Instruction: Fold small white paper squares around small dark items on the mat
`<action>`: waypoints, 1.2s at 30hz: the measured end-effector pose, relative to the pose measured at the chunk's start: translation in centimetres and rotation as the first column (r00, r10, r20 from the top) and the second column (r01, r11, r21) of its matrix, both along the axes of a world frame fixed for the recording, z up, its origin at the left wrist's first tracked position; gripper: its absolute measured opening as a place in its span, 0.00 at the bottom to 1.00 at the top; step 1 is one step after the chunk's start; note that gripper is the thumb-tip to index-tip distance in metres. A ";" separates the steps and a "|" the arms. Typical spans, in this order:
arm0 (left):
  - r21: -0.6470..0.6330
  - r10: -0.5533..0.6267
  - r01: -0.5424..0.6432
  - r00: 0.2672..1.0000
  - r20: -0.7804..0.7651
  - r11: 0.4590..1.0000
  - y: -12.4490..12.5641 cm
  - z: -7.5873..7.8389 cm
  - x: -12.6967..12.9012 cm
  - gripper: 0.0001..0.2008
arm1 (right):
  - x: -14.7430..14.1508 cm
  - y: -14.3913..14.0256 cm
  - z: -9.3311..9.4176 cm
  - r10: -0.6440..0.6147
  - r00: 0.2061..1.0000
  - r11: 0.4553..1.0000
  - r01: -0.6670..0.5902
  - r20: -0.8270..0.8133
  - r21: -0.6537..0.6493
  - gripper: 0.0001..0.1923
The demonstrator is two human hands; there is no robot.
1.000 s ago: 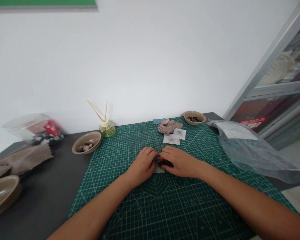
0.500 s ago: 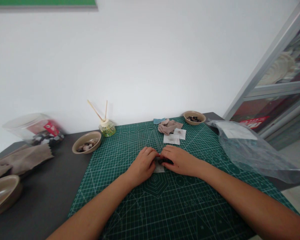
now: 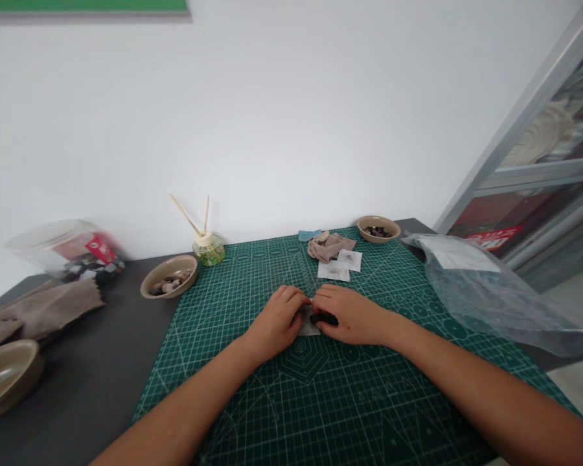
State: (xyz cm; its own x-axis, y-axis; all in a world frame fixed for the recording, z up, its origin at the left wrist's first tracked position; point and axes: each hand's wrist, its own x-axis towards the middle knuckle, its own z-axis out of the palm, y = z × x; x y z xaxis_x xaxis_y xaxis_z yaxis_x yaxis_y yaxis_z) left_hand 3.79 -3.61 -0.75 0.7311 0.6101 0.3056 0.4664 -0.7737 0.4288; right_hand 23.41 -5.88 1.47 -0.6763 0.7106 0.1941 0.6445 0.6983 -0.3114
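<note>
Both hands meet at the middle of the green cutting mat [image 3: 223,291]. My left hand [image 3: 278,321] has curled fingers at the left side of a small whitish sheet [image 3: 309,328] with grey marks; the fingertips are partly hidden. Opposite, my right hand [image 3: 352,315] is closed round a small dark object [image 3: 324,318], held over the sheet's right side. Its exact kind is too small to tell. The two hands' fingertips nearly touch at the far edge of the sheet.
Beyond the hands lie two white sheets [image 3: 333,270], a crumpled beige cloth [image 3: 328,246] and a blue piece [image 3: 309,235]. Bowls of small pieces stand at left [image 3: 190,266] and back right [image 3: 396,228]. Nearby are a reed diffuser [image 3: 208,249] and a clear plastic bag [image 3: 471,298].
My right hand has shifted very slightly down and right, and its fingers have changed position round the dark object. My left hand stays almost still at the sheet.
</note>
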 end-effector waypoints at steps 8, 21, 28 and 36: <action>0.000 0.002 -0.002 1.000 0.001 1.000 0.0 0.0 0.0 0.15 | -0.1 0.0 0.2 -0.016 1.000 1.000 0.016 0.010 0.020 0.02; 0.007 0.009 -0.009 1.000 -0.017 1.000 -0.1 0.2 0.0 0.13 | 0.1 0.0 -0.1 0.018 1.000 0.998 -0.019 0.011 0.054 0.05; 0.010 0.009 -0.009 1.000 -0.016 1.000 -0.1 0.2 0.0 0.13 | 0.1 0.1 -0.2 0.033 0.999 0.999 -0.033 -0.010 0.020 0.05; 0.014 0.018 -0.018 1.000 -0.016 1.000 -0.1 0.2 0.0 0.13 | -0.1 0.2 -0.4 0.022 0.999 0.999 -0.021 -0.028 0.037 0.05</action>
State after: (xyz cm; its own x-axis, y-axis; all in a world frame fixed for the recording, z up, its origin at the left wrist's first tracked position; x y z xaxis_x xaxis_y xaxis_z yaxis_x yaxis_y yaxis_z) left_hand 3.84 -3.73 -0.53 0.7251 0.6190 0.3019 0.4872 -0.7709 0.4104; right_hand 23.35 -5.70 1.10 -0.6850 0.6883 0.2390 0.6206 0.7230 -0.3035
